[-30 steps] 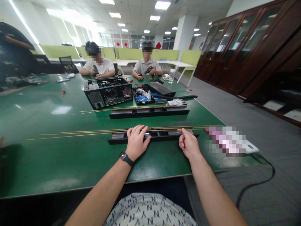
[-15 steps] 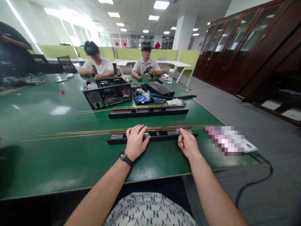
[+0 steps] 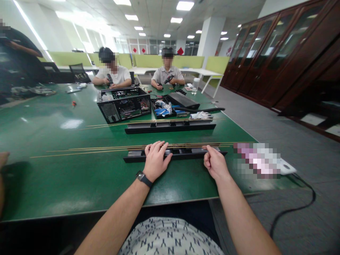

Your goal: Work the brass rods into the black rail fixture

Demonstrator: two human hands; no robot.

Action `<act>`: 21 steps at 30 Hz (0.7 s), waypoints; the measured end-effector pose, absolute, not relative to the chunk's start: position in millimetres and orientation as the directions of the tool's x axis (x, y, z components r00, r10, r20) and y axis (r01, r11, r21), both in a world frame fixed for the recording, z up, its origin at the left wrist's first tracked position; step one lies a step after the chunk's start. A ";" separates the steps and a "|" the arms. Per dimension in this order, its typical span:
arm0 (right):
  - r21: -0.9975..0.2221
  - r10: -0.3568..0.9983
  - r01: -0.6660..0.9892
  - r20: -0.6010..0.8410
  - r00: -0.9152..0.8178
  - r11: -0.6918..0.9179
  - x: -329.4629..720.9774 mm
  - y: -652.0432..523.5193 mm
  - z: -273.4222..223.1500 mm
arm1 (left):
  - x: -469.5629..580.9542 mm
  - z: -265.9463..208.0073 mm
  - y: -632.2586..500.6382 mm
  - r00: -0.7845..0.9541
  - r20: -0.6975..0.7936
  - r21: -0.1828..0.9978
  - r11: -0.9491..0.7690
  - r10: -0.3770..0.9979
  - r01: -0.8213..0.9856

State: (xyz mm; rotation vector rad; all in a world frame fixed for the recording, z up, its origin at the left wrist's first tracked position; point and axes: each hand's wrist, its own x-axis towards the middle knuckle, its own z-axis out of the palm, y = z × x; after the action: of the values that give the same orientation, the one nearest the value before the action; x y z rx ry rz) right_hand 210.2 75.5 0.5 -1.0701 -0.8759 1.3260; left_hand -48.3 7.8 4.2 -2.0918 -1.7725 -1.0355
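In front of me a long black rail point(image 3: 186, 156) with a grey inner face lies across the green table. Several thin brass-coloured rods point(image 3: 87, 148) lie along its top and stick out far to the left. My left hand point(image 3: 156, 156) rests palm down over the rods and the rail, its fingers stretched out. Near the rail's right end, my right hand point(image 3: 215, 162) has its index finger extended to the rods while the other fingers are curled in. Whether it pinches a rod is hidden. Behind lies a second black rail point(image 3: 170, 128) with similar rods on it.
An open computer case point(image 3: 123, 106) and a black tray point(image 3: 163, 109) of blue and white items stand further back. White gloves point(image 3: 201, 115) lie beside them. A white power strip point(image 3: 288, 169) with a black cable is at right. Two people sit opposite; another person's hand point(image 3: 3, 161) shows at left.
The view has shifted slightly, so the scene sits a little further right. Another person's hand has come in at the left edge. My hands stay at the same places on the rail.
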 end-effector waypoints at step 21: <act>-0.941 0.983 -0.339 -0.084 0.164 -0.024 210.3 73.4 0.3 | -44.5 7.7 3.4 0.027 0.616 0.295 -0.262 0.787 0.919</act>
State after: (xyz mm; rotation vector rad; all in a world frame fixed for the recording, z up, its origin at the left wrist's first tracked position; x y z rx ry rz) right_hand 210.3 73.4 0.3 -1.0713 -0.8037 1.2605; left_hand -44.5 3.4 7.7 -2.1098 -1.7821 -1.0551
